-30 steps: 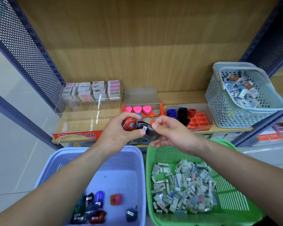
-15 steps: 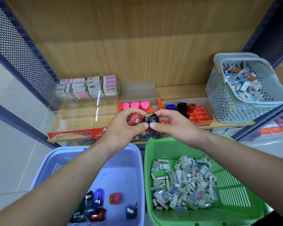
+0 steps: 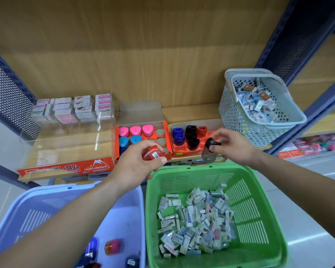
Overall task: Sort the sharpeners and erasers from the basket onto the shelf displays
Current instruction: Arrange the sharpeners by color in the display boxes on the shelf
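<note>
Hands: left hand [image 3: 135, 165] and right hand [image 3: 232, 146] have parted since half a second ago, when they met in the middle; the black sharpener [image 3: 211, 147] has gone right with the right hand.
Left grip: fingers curl round a red sharpener [image 3: 152, 152], over the near edge of the left tray [image 3: 115, 146].
Right grip: fingertips pinch the black sharpener above the near right part of the right tray [image 3: 183, 153].
Shelf [image 3: 191, 113]: carries both trays, with a clear display [image 3: 72, 111] of boxed erasers at far left.
Grey basket [image 3: 238, 120]: far right on the shelf.
Green basket [image 3: 201, 168]: near right, holds a pile of erasers [image 3: 197, 219].
Lilac basket [image 3: 46, 196]: near left, holds a few loose sharpeners [image 3: 112, 246].
</note>
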The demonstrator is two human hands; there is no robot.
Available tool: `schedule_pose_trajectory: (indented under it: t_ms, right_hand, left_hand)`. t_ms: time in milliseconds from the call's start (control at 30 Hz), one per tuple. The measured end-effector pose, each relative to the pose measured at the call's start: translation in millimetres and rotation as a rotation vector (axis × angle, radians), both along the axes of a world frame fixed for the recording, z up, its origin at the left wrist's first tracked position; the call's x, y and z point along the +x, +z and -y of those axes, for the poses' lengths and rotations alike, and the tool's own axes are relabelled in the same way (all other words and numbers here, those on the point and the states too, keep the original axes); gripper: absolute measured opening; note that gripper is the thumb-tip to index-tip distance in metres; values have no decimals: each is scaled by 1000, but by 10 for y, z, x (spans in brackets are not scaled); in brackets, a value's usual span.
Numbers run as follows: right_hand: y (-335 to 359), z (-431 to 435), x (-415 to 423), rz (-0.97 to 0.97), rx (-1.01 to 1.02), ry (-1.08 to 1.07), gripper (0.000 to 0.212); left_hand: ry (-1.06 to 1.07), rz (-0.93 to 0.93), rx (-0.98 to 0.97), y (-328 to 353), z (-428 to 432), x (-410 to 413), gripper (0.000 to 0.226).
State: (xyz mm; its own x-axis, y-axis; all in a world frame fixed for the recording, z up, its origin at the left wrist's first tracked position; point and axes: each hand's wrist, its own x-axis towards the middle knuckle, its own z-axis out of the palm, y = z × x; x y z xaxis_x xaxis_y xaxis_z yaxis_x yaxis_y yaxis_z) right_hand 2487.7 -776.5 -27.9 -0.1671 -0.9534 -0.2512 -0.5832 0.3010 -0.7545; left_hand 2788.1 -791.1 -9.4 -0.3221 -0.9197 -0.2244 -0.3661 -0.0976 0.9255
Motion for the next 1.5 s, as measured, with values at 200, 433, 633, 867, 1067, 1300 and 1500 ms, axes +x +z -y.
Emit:
schedule_pose_trajectory:
  t_ms: [200, 433, 633, 867, 1067, 1300, 1500]
  right_hand:
    - [-184, 359, -463, -346, -130, -37, 21]
    - [-504, 666, -584, -569, -214, 31, 25]
    - [-710, 794, -567, -645, -178, 41, 28]
    - [-621, 818, -546, -591, -78, 101, 53]
    - [-50, 452, -93, -410, -163, 141, 35]
    - [582, -259, 902, 215, -176, 346, 16]
    - [702, -456, 1068, 345, -171, 229, 23]
  left_hand:
    - [-10, 2, 0, -144, 50, -184, 23]
    - [27, 13, 14, -223, 68, -348, 21]
    - [18, -7, 52, -269, 111, -374, 25]
    - [64, -44, 55, -291, 121, -285, 28]
    - [71, -110, 66, -84, 66, -144, 36]
    - [55, -241, 8, 279, -181, -13, 34]
    - [76, -233, -103, 486, -337, 1, 34]
